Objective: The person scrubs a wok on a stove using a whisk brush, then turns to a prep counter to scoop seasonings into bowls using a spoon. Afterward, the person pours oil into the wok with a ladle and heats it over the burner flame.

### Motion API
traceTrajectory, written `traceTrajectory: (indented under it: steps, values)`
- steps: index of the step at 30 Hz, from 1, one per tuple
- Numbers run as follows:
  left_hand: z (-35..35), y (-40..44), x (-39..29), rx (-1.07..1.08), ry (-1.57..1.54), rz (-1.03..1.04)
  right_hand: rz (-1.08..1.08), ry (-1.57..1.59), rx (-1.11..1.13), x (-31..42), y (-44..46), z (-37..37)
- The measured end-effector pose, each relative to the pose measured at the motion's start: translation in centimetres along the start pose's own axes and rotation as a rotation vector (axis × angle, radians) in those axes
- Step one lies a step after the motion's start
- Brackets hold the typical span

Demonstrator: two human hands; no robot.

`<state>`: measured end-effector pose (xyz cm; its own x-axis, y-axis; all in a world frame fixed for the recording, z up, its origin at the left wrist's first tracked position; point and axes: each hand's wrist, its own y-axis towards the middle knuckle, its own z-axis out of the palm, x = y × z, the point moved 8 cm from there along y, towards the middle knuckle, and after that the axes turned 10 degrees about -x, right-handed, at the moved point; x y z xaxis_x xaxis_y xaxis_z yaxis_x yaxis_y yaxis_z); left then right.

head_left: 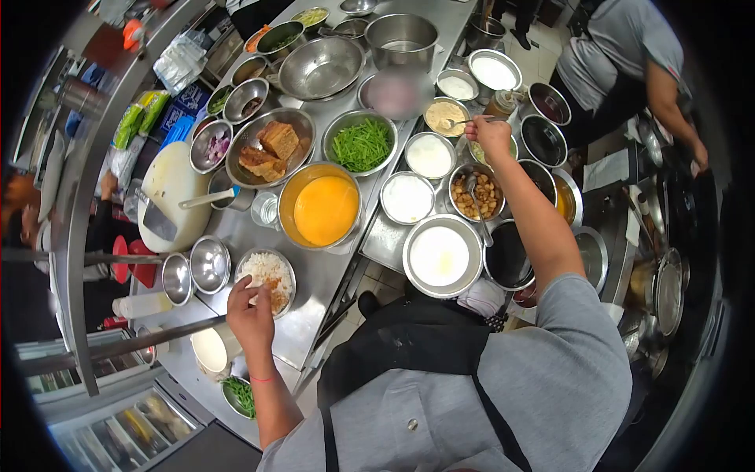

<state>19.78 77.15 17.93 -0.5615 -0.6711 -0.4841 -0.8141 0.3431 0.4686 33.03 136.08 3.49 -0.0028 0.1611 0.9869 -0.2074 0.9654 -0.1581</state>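
My right hand (491, 137) is closed around the handle of a metal spoon (454, 123). The spoon's head is at a bowl of beige powder (442, 110). At the near left, my left hand (250, 313) is bent over the lower left rim of a metal bowl (294, 288), its fingers appearing to grip it. White rice with a brown seasoning (271, 275) fills that bowl. Below my right wrist stands a bowl of brown cubed pieces (476, 193) with a spoon in it. Two bowls of white powder (430, 155) are to its left.
A pot of orange liquid (324, 211), a bowl of green beans (362, 146) and a bowl of browned meat blocks (278, 140) crowd the steel counter. A metal rail (126, 344) crosses at left. Another person (621, 63) stands at the upper right.
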Motion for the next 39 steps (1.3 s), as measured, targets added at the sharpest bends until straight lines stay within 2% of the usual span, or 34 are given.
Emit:
traceTrajectory:
  steps: [1, 3, 5, 7, 12, 15, 17, 19, 21, 23, 24, 26, 30, 32, 36, 38, 39]
  values:
    - [-0.3, -0.4, 1.0, -0.009, 0.004, -0.020, -0.016, 0.015, 0.019, 0.8, -0.8, 0.3]
    - [-1.3, -1.6, 4.6, -0.010, 0.075, -0.269, -0.023, 0.021, 0.118, 2.9, -3.7, 1.7]
    - [-3.4, -2.6, 5.6, -0.124, 0.094, -0.325, 0.061, 0.057, 0.260, 5.7, -9.7, 4.1]
    - [-4.4, -4.0, 7.9, -0.130, 0.113, -0.383, 0.136, 0.057, 0.427, 6.7, -16.2, 7.1]
    - [-6.0, -6.3, 9.3, -0.220, 0.069, -0.469, 0.412, 0.050, 0.796, 3.0, -30.9, 14.5]
    - [-6.2, -7.6, 9.9, -0.274, 0.013, -0.477, 0.435, -0.051, 0.857, 0.7, -37.6, 18.6]
    - [-5.9, -8.7, 10.5, -0.234, -0.026, -0.609, 0.384, -0.072, 0.890, -1.1, -40.2, 20.8]
    - [-5.5, -9.4, 11.1, -0.216, -0.060, -0.640, 0.177, -0.020, 1.033, -1.3, -42.3, 23.0]
    - [-4.8, -10.0, 11.5, -0.189, -0.052, -0.563, 0.140, -0.074, 1.055, -1.9, -43.4, 23.5]
    - [-5.0, -10.2, 11.8, -0.218, -0.064, -0.537, -0.130, -0.088, 1.138, -0.5, -44.5, 23.6]
    - [-5.3, -10.1, 11.8, -0.227, -0.039, -0.519, -0.130, -0.093, 1.141, -0.1, -44.8, 23.2]
    - [-5.6, -9.5, 11.7, -0.239, -0.017, -0.499, -0.318, -0.039, 1.127, 2.6, -45.0, 22.5]
    - [-5.2, -8.6, 11.5, -0.172, 0.037, -0.501, -0.479, -0.064, 1.188, 2.0, -44.8, 22.2]
    - [-5.0, -7.6, 11.1, -0.160, 0.064, -0.465, -0.642, -0.011, 1.238, 2.5, -45.0, 22.0]
    - [-4.6, -6.9, 10.0, -0.139, 0.119, -0.434, -0.676, -0.044, 1.225, 4.0, -44.9, 21.4]
    - [-3.8, -6.7, 10.2, -0.145, 0.145, -0.379, 0.133, 0.050, 1.104, 0.7, -42.9, 21.0]
    - [-3.7, -6.5, 9.8, -0.135, 0.141, -0.362, 0.131, 0.057, 1.085, 1.1, -42.1, 20.7]
